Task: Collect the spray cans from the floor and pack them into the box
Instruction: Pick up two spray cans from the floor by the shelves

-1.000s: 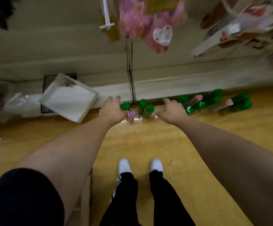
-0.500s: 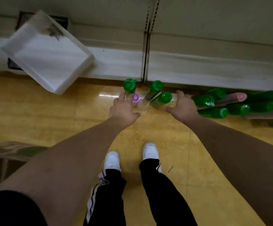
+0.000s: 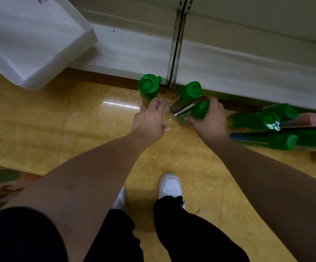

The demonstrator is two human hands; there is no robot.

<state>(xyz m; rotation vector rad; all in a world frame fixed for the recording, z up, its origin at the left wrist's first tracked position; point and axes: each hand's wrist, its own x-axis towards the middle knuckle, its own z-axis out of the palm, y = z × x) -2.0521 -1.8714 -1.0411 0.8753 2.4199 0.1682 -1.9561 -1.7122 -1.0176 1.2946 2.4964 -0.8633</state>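
white plastic bin (image 3: 40,44) sits tilted against the shelf base (image 3: 229,65), far left. a printed carton (image 3: 0,182) shows at the left edge. we can't tell which one is the packing box. both are well apart from the cans, so every carry is a chance to drop one on the glossy floor (image 3: 96,133).

upright green-capped can (image 3: 148,86) stands just beyond left hand (image 3: 149,120). that hand's fingers lie over a purple-capped can (image 3: 158,105), which is mostly hidden, and we can't tell if a grip has closed. risks: the fingers tip the upright can over, or a shallow cap-only pinch lets the purple one slip.

leaning green-capped can (image 3: 190,95) looks propped on the tilted green-capped can (image 3: 197,111). right hand (image 3: 210,122) grasps that tilted can, fingers curled over the cap end and thumb on the body. if we lift it, we judge the leaner loses its prop, tips and rolls along the shelf base.

far right, the pile of cans (image 3: 263,129) lies on its side with a pink-capped can (image 3: 304,120) in it. round bodies on smooth tile: a bump from the right forearm could scatter them.
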